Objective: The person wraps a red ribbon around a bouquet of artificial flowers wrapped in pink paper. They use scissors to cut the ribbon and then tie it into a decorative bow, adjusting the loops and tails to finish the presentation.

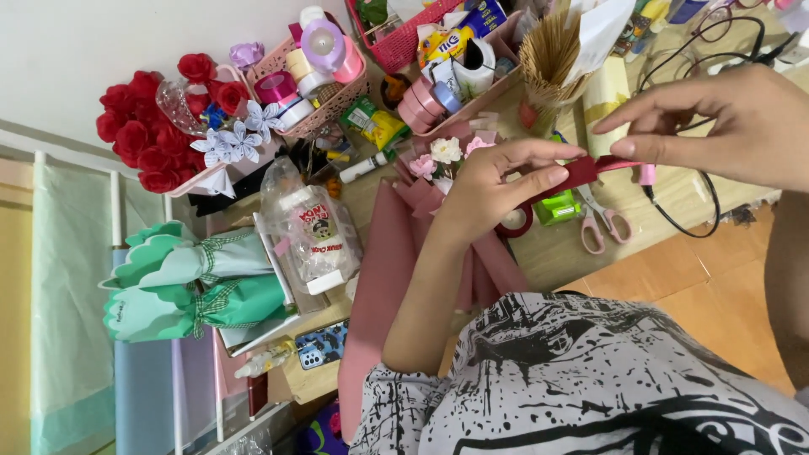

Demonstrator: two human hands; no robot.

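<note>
A dark red ribbon [590,171] is stretched taut between both hands, just above the work table [556,248]. The left hand [497,181] pinches one end between thumb and fingertips, closed tight on it; the right hand [725,126] grips the other end the same way, index finger held out straight over the strip. Right below the left hand sits a small bouquet in dusty pink wrapping paper [396,278], little pink and white flowers [442,156] peeking out of the top. By my reading the wrapping is already done (paper folded round, blooms in place) and the ribbon is not yet tied on: it hangs free of the bouquet, no loop, no knot to be seen. A dark red spool [516,221] lies just beside the left wrist, and whether the strip is cut off from it I cannot tell. Pink-handled scissors [602,221] rest near on the table, blades shut. Further out: a cup of wooden skewers [548,55], pink baskets of ribbon rolls [316,72], a bunch of red fabric roses [152,122], and green scalloped wrapped bundles [194,286] off to the side.
</note>
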